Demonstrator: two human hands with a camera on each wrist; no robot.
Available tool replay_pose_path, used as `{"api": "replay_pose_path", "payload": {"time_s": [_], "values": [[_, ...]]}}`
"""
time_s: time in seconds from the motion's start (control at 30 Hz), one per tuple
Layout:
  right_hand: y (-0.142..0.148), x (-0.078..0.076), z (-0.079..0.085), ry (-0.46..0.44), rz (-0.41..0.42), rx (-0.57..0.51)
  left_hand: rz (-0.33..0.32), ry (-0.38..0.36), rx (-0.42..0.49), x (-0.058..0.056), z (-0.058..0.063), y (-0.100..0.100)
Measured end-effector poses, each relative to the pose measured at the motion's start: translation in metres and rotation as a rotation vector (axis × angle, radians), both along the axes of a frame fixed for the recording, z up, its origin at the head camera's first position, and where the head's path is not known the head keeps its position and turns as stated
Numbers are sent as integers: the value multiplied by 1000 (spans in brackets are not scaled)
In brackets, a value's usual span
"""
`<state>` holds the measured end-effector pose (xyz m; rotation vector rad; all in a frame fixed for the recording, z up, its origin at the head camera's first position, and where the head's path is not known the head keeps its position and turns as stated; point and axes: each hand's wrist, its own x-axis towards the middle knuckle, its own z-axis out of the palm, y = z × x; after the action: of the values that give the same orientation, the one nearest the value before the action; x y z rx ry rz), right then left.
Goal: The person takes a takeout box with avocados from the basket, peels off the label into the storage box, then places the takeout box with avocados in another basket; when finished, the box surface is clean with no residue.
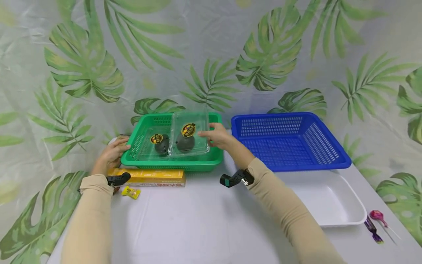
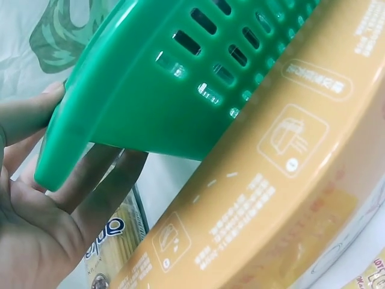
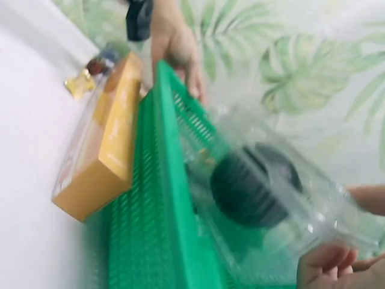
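My left hand (image 1: 113, 152) grips the left end of a green plastic basket (image 1: 211, 165). In the left wrist view the thumb lies at its rim and the fingers reach beneath it. Between thumb and fingers, my right hand (image 1: 219, 136) pinches the right edge of a clear plastic box (image 1: 199, 146), which is tilted over the basket's right half. Through its lid shows a dark round item (image 3: 255, 186), and a black-and-yellow sticker (image 1: 188, 130) is on top. A second clear box (image 1: 146, 150) with a similar dark item lies inside the basket, on the left.
An orange carton (image 1: 155, 178) stands along the basket's front, with a yellow-wrapped candy (image 1: 131, 192) before it. A pasta packet (image 2: 114, 241) lies under my left hand. To the right are a blue basket (image 1: 273, 154), a white tray (image 1: 333, 198), a lollipop (image 1: 377, 215) and a dark-wrapped candy (image 1: 372, 229).
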<state>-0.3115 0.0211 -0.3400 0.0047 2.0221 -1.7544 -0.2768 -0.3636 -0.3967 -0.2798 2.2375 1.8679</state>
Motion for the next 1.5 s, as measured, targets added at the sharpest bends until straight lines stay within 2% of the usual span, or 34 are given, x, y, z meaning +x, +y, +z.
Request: {"api": "replay_pose_path", "payload": {"time_s": [0.13, 0.23, 0.33, 0.47, 0.53, 0.6, 0.73, 0.83, 0.87, 0.9, 0.93, 0.97, 1.0, 1.07, 1.13, 1.17, 1.2, 1.23, 1.27, 1.33, 1.4, 1.5], "values": [[26, 18, 11, -11, 89, -70, 17, -5, -86, 1, 2, 1], [45, 35, 13, -8, 163, -106, 35, -9, -120, 3, 4, 2], [59, 51, 9, -10, 226, -124, 57, -2, -138, 5, 5, 3], [73, 72, 0, -17, 293, -133, 90, 45, -191, 8, 7, 8], [78, 80, -5, -18, 325, -141, 110, 85, -224, 11, 9, 13], [81, 86, -11, -15, 361, -143, 157, 128, -262, 15, 13, 18], [84, 95, -23, -23, 441, -154, 353, 256, -315, 27, 22, 38], [85, 102, -31, -30, 520, -177, 497, 407, -238, 38, 27, 58], [85, 104, -34, -31, 550, -189, 512, 460, -182, 43, 27, 66], [85, 106, -36, -28, 581, -197, 500, 503, -140, 48, 28, 72], [85, 108, -39, -24, 613, -201, 461, 524, -96, 53, 28, 79], [85, 108, -42, -15, 645, -199, 385, 534, -60, 60, 28, 84], [84, 109, -45, -8, 676, -194, 281, 517, -46, 66, 28, 89], [84, 109, -51, 14, 741, -183, -1, 458, -72, 80, 26, 98], [83, 107, -57, 48, 804, -161, -307, 365, -120, 93, 22, 107], [83, 105, -60, 70, 833, -144, -435, 319, -140, 100, 19, 113], [83, 104, -63, 86, 859, -127, -537, 275, -158, 105, 15, 120], [82, 102, -66, 111, 879, -107, -609, 234, -163, 111, 11, 127], [82, 100, -68, 124, 893, -83, -653, 192, -165, 116, 6, 136], [81, 96, -73, 156, 914, -36, -685, 134, -176, 124, -5, 152], [79, 92, -77, 167, 926, -6, -671, 110, -161, 129, -16, 165], [74, 86, -81, 194, 910, 21, -612, 109, -137, 134, -28, 174]]}}
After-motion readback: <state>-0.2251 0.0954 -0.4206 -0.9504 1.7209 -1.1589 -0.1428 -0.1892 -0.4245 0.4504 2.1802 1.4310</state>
